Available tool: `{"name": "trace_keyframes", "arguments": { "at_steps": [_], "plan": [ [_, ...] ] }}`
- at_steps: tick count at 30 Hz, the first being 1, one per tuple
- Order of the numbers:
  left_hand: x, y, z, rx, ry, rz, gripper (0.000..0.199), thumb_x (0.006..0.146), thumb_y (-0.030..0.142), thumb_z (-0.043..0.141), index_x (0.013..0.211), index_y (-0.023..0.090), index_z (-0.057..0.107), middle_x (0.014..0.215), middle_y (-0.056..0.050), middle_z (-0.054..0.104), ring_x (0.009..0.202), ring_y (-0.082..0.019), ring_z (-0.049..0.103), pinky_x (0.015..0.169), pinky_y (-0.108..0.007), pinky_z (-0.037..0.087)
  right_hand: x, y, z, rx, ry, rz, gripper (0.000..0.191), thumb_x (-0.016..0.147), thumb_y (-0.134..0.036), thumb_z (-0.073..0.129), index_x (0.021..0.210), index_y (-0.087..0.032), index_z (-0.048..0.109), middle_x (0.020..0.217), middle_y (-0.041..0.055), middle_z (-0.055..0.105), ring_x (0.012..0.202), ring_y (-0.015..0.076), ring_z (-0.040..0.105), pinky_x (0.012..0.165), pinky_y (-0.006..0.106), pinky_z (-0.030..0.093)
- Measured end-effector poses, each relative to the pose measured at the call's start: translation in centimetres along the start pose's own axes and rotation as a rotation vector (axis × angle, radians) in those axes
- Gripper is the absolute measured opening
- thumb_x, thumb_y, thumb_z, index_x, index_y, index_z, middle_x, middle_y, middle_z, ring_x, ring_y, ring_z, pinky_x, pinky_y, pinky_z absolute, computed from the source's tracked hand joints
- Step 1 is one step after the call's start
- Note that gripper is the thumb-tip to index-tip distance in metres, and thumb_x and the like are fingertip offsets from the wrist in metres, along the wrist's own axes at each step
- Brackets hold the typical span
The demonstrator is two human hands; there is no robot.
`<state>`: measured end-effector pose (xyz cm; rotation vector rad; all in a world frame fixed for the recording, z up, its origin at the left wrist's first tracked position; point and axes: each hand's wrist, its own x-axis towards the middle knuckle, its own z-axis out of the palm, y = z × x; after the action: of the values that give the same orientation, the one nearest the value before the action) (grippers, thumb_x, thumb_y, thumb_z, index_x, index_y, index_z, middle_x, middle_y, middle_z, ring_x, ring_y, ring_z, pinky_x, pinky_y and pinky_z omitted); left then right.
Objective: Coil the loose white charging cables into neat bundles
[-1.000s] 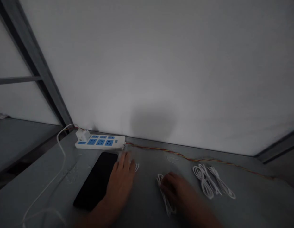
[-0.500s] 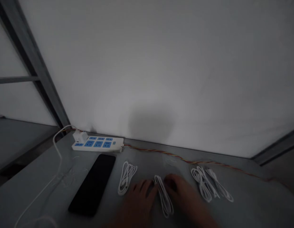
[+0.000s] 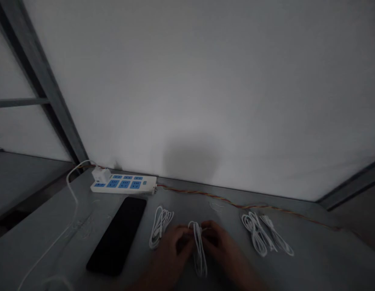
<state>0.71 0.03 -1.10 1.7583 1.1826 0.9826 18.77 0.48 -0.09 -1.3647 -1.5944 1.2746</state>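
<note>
A coiled white cable [image 3: 200,252] lies lengthwise between my two hands at the front of the table, its upper end looped. My left hand [image 3: 170,254] is closed, thumb and fingers pinching the bundle's upper part from the left. From the other side, my right hand [image 3: 222,246] pinches near the same upper end, where a thin light strand shows at the fingertips. Whether that strand is a tie or the cable's own end is too dim to tell. Just beyond my left hand rests another coiled white cable [image 3: 160,224], its lower part close to the wrist.
A black phone [image 3: 117,236] lies at the left. Behind it is a white power strip [image 3: 149,184] with a plugged-in charger [image 3: 101,175] and trailing white cord. Two cable bundles, one wide [image 3: 256,234] and one narrow [image 3: 276,235], lie right. A twisted wire [image 3: 202,194] runs along the wall.
The cable between my hands has shifted slightly left and turned more upright. My left fingers, spread on the table before, are now curled in against it; my right hand has closed in too.
</note>
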Motion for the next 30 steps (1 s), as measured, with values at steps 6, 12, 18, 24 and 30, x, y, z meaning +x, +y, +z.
{"name": "trace_keyframes", "arguments": {
  "at_steps": [6, 12, 18, 24, 30],
  "plan": [
    [0.5, 0.8, -0.1, -0.239, 0.107, -0.256, 0.012, 0.081, 0.033, 0.065, 0.085, 0.021, 0.064, 0.085, -0.002, 0.073, 0.074, -0.021, 0.070, 0.069, -0.031, 0.053, -0.3, -0.5, 0.1, 0.161, 0.017, 0.067, 0.040, 0.084, -0.057, 0.057, 0.103, -0.023, 0.053, 0.084, 0.0038, 0.074, 0.078, 0.0235, 0.069, 0.066, 0.032, 0.049],
    [0.8, 0.7, -0.3, -0.528, 0.189, -0.312, 0.042, 0.074, 0.040, 0.073, 0.107, 0.018, 0.058, 0.093, -0.006, 0.072, 0.079, -0.023, 0.071, 0.071, -0.033, 0.054, 0.1, 0.2, -0.4, 0.332, 0.043, 0.103, 0.036, 0.078, -0.054, 0.067, 0.093, -0.024, 0.052, 0.074, -0.0029, 0.066, 0.071, 0.0186, 0.065, 0.064, 0.028, 0.047],
    [1.2, 0.3, -0.7, -0.618, -0.056, -0.253, 0.032, 0.071, 0.034, 0.076, 0.097, 0.017, 0.071, 0.097, -0.008, 0.076, 0.093, -0.026, 0.070, 0.088, -0.038, 0.051, 0.2, 0.3, -0.2, 0.373, 0.044, 0.150, 0.043, 0.072, -0.059, 0.072, 0.088, -0.021, 0.059, 0.073, -0.0025, 0.062, 0.063, 0.0150, 0.060, 0.056, 0.024, 0.045],
    [0.7, 0.1, -0.5, -0.569, -0.026, -0.264, 0.032, 0.077, 0.026, 0.069, 0.108, 0.020, 0.064, 0.101, -0.006, 0.075, 0.095, -0.023, 0.070, 0.085, -0.034, 0.053, -0.1, -1.1, 0.1, 0.326, -0.026, 0.128, 0.044, 0.080, -0.060, 0.063, 0.090, -0.018, 0.071, 0.083, 0.0042, 0.073, 0.081, 0.0233, 0.068, 0.079, 0.034, 0.049],
    [0.4, 0.9, -0.5, -0.549, 0.028, -0.323, 0.038, 0.082, 0.034, 0.065, 0.116, 0.020, 0.059, 0.103, -0.008, 0.074, 0.092, -0.024, 0.071, 0.077, -0.032, 0.054, -0.3, -1.3, 0.1, 0.333, -0.010, 0.128, 0.044, 0.081, -0.060, 0.061, 0.096, -0.020, 0.073, 0.087, 0.0054, 0.075, 0.083, 0.0246, 0.069, 0.076, 0.035, 0.050]
  ]
}}
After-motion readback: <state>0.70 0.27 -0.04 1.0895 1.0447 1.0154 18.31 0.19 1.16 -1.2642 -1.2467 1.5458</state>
